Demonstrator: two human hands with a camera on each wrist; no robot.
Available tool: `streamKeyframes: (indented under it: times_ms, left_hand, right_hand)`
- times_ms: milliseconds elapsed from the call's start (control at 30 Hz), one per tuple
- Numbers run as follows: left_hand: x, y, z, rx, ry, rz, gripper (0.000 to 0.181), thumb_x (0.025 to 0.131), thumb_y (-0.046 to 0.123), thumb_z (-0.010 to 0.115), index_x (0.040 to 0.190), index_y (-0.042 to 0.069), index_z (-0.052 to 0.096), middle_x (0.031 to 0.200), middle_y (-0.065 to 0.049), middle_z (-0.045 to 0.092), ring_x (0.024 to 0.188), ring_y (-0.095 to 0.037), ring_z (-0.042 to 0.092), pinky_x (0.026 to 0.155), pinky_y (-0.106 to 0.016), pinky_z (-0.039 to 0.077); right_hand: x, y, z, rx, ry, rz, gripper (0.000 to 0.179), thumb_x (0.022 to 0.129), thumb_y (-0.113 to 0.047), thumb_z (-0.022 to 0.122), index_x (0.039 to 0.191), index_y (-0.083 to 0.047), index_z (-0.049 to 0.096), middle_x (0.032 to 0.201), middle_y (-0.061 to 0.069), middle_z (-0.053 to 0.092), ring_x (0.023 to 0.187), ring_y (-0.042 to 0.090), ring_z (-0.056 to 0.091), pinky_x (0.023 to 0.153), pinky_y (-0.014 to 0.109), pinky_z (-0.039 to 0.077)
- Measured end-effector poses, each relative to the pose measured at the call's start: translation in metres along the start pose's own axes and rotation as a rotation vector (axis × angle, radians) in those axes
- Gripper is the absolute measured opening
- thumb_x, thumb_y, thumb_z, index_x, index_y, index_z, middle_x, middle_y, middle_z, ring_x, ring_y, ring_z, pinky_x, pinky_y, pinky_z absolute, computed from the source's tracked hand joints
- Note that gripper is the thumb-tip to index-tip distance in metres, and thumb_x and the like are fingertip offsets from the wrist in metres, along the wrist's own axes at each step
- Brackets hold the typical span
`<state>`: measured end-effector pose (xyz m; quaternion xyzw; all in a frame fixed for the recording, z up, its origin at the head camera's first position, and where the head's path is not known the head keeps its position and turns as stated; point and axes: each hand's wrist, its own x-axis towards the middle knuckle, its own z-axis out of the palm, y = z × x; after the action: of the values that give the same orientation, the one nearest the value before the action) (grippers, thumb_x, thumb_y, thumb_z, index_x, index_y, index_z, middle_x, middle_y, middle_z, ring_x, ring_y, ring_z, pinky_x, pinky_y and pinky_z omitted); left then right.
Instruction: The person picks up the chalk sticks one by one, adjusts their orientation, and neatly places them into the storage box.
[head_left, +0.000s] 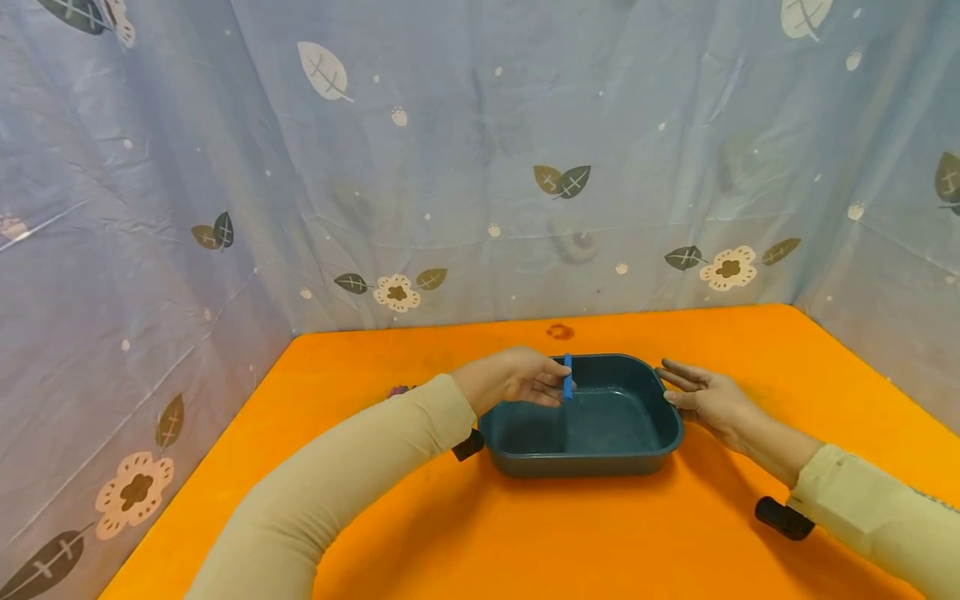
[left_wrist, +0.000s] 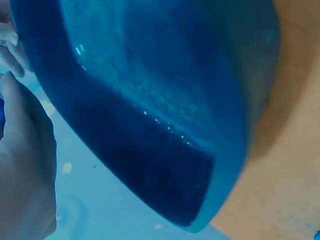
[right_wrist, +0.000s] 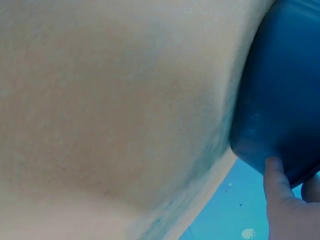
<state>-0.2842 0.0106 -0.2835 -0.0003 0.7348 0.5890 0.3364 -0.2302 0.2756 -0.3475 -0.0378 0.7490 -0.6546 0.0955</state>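
A dark teal rectangular basin point(head_left: 615, 421) with rounded corners stands on the orange table, its inside shiny in places. Over its left part, my left hand point(head_left: 525, 375) pinches a short, narrow blue stick point(head_left: 567, 377) upright between thumb and fingers. In the left wrist view this hand point(left_wrist: 25, 165) shows at the left edge, beside the basin point(left_wrist: 150, 165), and only a sliver of blue is visible. My right hand point(head_left: 708, 404) is at the basin's right end, fingers stretched out by the rim. In the right wrist view a straight digit of this hand point(right_wrist: 290, 210) touches the basin's outer wall point(right_wrist: 275, 100).
A small dark red thing point(head_left: 399, 390) lies partly hidden behind the left sleeve. The orange table point(head_left: 570, 533) bears a dark reddish mark point(head_left: 560, 332) near its back edge. A leaf-and-flower patterned curtain point(head_left: 465, 208) encloses the back and sides.
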Motion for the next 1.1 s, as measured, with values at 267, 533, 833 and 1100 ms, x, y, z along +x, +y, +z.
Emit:
streamKeyframes:
  times_ms: [267,533,833,1100]
  left_hand:
    - [0.010,0.005,0.004,0.008,-0.012,-0.025,0.030,0.100,0.010,0.055,0.124,-0.009,0.058,0.081,-0.009,0.062,0.084,-0.026,0.062,0.099,-0.040,0.048]
    - [0.024,0.018,0.017,-0.007,-0.043,-0.055,0.016,0.100,0.010,0.055,0.105,-0.004,0.062,0.103,-0.018,0.068,0.088,-0.028,0.061,0.101,-0.038,0.046]
    - [0.037,0.022,0.034,-0.024,-0.023,-0.082,0.016,0.098,0.004,0.056,0.110,-0.006,0.062,0.096,-0.019,0.064,0.121,-0.038,0.055,0.099,-0.041,0.047]
    - [0.063,0.014,0.048,0.031,0.022,-0.064,0.020,0.096,0.004,0.061,0.111,-0.008,0.063,0.111,-0.024,0.066,0.106,-0.036,0.064,0.090,-0.040,0.054]
  right_hand:
    - [0.002,-0.001,0.002,-0.005,0.000,0.009,0.064,0.103,0.001,0.043,0.152,0.005,0.003,0.154,0.030,0.007,0.087,0.000,0.059,0.076,0.022,0.052]
    - [0.002,-0.001,0.000,-0.009,0.007,0.009,0.064,0.102,0.001,0.044,0.152,0.006,0.003,0.154,0.031,0.008,0.088,-0.001,0.060,0.076,0.022,0.053]
    - [0.002,-0.003,0.000,-0.022,0.011,-0.002,0.064,0.102,0.000,0.044,0.152,0.006,0.005,0.154,0.030,0.010,0.088,-0.002,0.059,0.076,0.021,0.052]
    - [0.002,-0.002,0.001,0.009,0.008,0.011,0.063,0.102,0.001,0.043,0.152,0.006,0.004,0.154,0.031,0.008,0.088,-0.001,0.060,0.076,0.021,0.053]
